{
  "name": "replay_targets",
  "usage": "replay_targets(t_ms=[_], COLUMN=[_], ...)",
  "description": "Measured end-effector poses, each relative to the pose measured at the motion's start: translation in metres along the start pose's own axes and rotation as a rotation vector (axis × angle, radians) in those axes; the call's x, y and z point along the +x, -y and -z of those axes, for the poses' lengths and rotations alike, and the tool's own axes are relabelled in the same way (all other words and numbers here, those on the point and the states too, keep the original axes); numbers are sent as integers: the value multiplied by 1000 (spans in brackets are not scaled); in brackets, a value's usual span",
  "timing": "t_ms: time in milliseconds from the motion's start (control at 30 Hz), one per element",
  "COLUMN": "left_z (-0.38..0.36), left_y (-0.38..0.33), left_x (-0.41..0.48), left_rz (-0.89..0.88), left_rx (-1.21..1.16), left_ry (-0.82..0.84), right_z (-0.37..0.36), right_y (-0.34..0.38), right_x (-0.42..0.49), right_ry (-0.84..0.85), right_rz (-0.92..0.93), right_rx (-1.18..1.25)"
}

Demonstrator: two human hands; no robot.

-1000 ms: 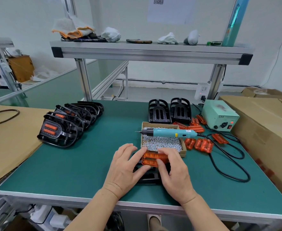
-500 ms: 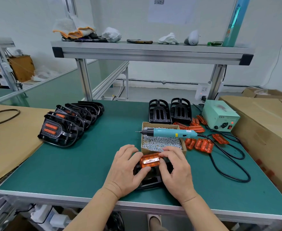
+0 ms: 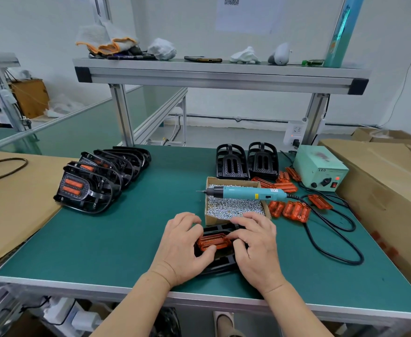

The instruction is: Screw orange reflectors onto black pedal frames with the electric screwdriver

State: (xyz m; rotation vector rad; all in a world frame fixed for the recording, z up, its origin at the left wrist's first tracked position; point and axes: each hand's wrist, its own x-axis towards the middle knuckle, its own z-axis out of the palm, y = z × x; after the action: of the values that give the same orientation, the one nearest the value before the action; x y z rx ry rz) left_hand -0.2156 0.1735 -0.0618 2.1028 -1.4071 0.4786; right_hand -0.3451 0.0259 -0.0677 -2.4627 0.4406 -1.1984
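Observation:
A black pedal frame (image 3: 220, 265) lies on the green table near its front edge, largely covered by both hands. An orange reflector (image 3: 213, 241) sits on top of it. My left hand (image 3: 182, 246) curls round the frame's left side, thumb at the reflector's lower edge. My right hand (image 3: 258, 244) curls over the right side, fingertips pinching the reflector's right end. The teal electric screwdriver (image 3: 245, 192) lies across a cardboard box of screws (image 3: 233, 206) just behind the hands, untouched.
Finished pedals with reflectors (image 3: 90, 188) are stacked at the left. Two bare black frames (image 3: 247, 161) stand at the back. Loose orange reflectors (image 3: 293, 209) lie right of the screw box, beside the power supply (image 3: 321, 167) and its black cable (image 3: 330, 242). Cardboard boxes (image 3: 389, 181) flank the right.
The reflector moved from the screw box's near edge down onto the black frame. Both hands shifted slightly toward me and closed in round the frame and reflector.

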Motion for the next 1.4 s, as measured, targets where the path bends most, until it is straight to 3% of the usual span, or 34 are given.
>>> replay_targets(t_ms=[900, 967, 1100, 1400], left_z=[-3, -2, 0, 4], left_y=[4, 6, 15, 17], left_x=[3, 3, 5, 11], left_rz=[85, 169, 506, 449], left_rx=[-154, -251, -494, -450], left_ry=[153, 120, -46, 219], right_z=[1, 1, 0, -1], right_y=[-1, -1, -3, -3], right_x=[0, 0, -1, -1], right_ry=[89, 92, 98, 149], right_rz=[64, 58, 35, 15], right_rx=[-39, -32, -7, -66])
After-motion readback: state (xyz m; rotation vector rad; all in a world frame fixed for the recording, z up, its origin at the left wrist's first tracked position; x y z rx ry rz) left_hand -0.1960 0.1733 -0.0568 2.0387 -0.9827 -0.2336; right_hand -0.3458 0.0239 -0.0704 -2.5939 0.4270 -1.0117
